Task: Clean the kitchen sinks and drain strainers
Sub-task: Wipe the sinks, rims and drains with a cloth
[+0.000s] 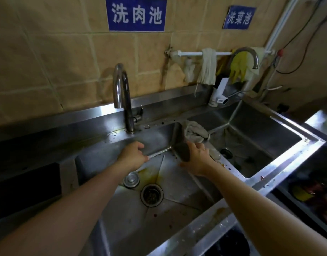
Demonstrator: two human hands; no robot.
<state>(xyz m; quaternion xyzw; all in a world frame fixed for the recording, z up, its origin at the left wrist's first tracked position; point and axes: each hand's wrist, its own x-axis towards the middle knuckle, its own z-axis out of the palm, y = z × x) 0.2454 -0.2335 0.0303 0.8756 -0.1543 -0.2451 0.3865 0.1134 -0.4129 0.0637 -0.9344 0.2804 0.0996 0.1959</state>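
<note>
I see my right hand (pixel 195 157) curled around a dark oval scouring pad (pixel 183 151), its grip clamped on the pad and pressing it against the right inner wall of the left stainless steel sink basin (pixel 177 215). My left hand (pixel 133 156) reaches into the same basin near its back wall, fingers bent inward; I cannot tell whether that grip holds anything. On the basin floor sits a round open drain strainer (pixel 151 195) with dark debris in it, and just beside it lies a round metal drain plug (pixel 131 180); yellowish staining runs toward the drain. A crumpled grey rag (pixel 195 133) hangs over the divider between the basins. The right stainless steel sink basin (pixel 266 133) has its own dark drain stopper (pixel 226 152). A curved chrome faucet (pixel 122 95) stands behind the left basin.
</note>
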